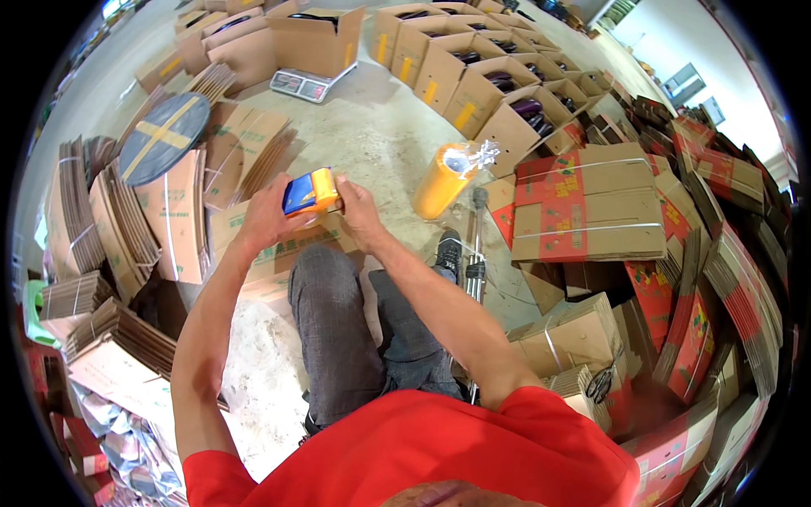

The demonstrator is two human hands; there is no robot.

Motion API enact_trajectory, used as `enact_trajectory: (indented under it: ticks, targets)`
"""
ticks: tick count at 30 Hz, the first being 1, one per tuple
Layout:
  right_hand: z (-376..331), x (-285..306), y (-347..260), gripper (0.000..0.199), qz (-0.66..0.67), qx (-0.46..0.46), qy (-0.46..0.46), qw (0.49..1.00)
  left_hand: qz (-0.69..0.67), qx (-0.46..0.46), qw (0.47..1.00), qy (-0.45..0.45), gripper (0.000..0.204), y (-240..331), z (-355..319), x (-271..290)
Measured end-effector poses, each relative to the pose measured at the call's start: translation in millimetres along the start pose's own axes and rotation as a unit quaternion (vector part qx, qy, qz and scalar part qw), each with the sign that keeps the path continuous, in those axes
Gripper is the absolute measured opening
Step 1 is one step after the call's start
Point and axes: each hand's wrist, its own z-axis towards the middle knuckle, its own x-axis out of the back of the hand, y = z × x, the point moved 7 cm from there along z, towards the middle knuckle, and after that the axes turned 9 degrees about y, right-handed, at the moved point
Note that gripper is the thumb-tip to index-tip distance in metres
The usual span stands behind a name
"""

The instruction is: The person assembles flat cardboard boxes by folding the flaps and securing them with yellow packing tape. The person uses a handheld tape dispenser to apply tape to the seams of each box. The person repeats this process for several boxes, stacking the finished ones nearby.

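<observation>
A blue and yellow packing tape dispenser is held up in front of my knees. My left hand wraps round its left side. On its right edge, the fingers of my right hand pinch together at the yellow tape; whether a loose end is between them is too small to make out. Beneath both hands lies a flat brown cardboard carton with green print, partly covered by my left hand and my knee.
Stacks of folded cartons stand at left, one bearing a round grey lid. Open boxes of eggplants fill the far right. A digital scale, an orange-yellow roll, a metal tripod and red-brown cartons surround me.
</observation>
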Motion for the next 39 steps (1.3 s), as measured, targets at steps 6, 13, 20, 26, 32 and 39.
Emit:
enact_trajectory:
  ticks: [6,13,20,26,32,39]
  targets:
    - [4.7,-1.0,6.8,0.033,0.038,-0.012,-0.032,0.999,0.026,-0.009,1.000,-0.005,0.062,9.1,5.6,-3.5]
    - [7.2,5.0,29.8,0.031,-0.022,-0.012,-0.035,0.999,0.029,-0.046,0.999,0.002,0.067,5.0,1.5,-2.0]
    - [8.4,20.1,38.1,0.030,-0.018,-0.036,0.064,0.997,-0.001,-0.079,0.995,-0.054,0.075,18.0,-2.9,3.1]
    - [30.0,76.5,20.0,0.033,-0.113,-0.005,0.132,0.985,0.099,-0.107,0.977,-0.153,0.080,37.5,14.2,-7.5]
    - [49.3,191.4,52.8,0.036,-0.135,-0.065,0.182,0.972,0.207,-0.114,0.954,-0.187,0.074,36.9,19.6,3.9]
    - [66.5,203.3,86.5,0.038,-0.190,-0.063,0.146,0.969,0.245,-0.127,0.938,-0.210,0.058,49.3,36.3,-16.6]
